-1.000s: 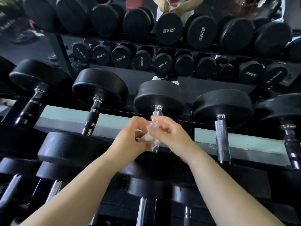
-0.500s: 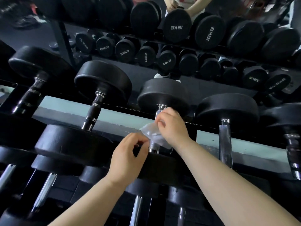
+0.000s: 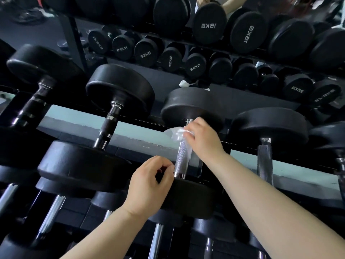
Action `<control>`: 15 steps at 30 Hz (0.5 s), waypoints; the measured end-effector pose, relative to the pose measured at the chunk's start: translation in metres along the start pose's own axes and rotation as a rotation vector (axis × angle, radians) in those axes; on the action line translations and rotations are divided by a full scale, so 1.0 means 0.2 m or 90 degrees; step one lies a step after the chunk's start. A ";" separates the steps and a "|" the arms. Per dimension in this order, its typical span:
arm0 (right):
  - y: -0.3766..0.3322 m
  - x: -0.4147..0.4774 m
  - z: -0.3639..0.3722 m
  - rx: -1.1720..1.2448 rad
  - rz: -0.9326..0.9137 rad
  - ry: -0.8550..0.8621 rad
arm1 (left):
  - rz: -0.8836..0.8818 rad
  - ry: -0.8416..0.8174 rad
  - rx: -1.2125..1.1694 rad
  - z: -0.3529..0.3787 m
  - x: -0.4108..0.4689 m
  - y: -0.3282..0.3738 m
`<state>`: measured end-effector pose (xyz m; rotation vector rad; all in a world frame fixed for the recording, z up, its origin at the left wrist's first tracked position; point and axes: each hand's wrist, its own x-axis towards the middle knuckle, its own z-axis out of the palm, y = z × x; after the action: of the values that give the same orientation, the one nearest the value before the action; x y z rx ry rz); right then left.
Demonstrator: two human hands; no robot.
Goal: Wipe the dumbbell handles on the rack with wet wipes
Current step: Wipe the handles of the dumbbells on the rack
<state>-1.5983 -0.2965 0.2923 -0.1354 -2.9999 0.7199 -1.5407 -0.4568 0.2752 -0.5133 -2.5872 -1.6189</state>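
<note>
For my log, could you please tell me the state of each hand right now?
Left hand: closed, fingers curled, holding nothing visible.
Right hand: holding the wet wipe against the dumbbell handle.

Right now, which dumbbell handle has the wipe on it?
The knurled silver handle, third from the left: the right hand holds the white wipe at its top. Neighbouring handles are bare.
</note>
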 end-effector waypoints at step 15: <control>0.01 -0.07 0.02 0.042 -0.033 -0.071 | -0.043 -0.003 0.024 -0.01 -0.01 0.02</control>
<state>-1.5848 -0.2978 0.2866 -0.0138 -3.0670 0.8478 -1.5386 -0.4578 0.2793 -0.4322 -2.6608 -1.5877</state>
